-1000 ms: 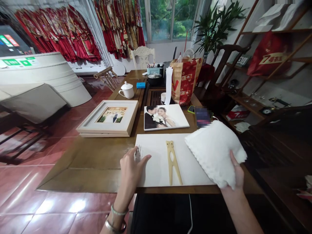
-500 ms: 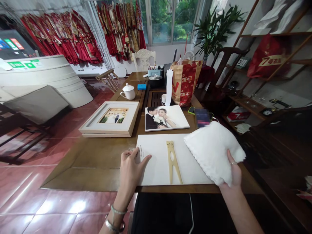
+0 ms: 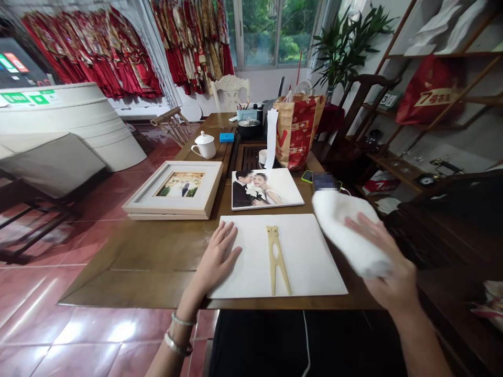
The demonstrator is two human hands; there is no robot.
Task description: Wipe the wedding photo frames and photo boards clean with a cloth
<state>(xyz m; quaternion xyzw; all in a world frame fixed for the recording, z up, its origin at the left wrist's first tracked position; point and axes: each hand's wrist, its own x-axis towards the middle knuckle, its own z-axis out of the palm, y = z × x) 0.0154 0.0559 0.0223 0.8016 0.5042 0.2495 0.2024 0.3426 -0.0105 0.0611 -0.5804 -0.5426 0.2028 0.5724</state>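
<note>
My left hand (image 3: 219, 257) lies flat with its fingers apart on the left edge of a white board (image 3: 310, 256). On that board rests a pale yellow, two-legged flat piece with a cat-shaped head (image 3: 272, 248). To the right, my right hand (image 3: 389, 267) grips a bunched white fluffy cloth (image 3: 334, 222), held up beside the board and blurred by motion. Beyond the board lies a wedding photo panel (image 3: 286, 188). Further left, light wooden picture frames (image 3: 208, 201) are stacked, the top one showing a small couple photo.
All this stands on a brown wooden table (image 3: 149, 256). A white lidded cup (image 3: 205, 146), a blue box (image 3: 227, 137), a black pot (image 3: 249, 129) and a red-and-brown paper bag (image 3: 301, 136) stand farther back. Phones (image 3: 326, 181) lie near the cloth.
My right hand has moved right and turned over with the cloth, uncovering the board's right side. My left hand has gone from curled fingers at the board's edge to lying flat on it.
</note>
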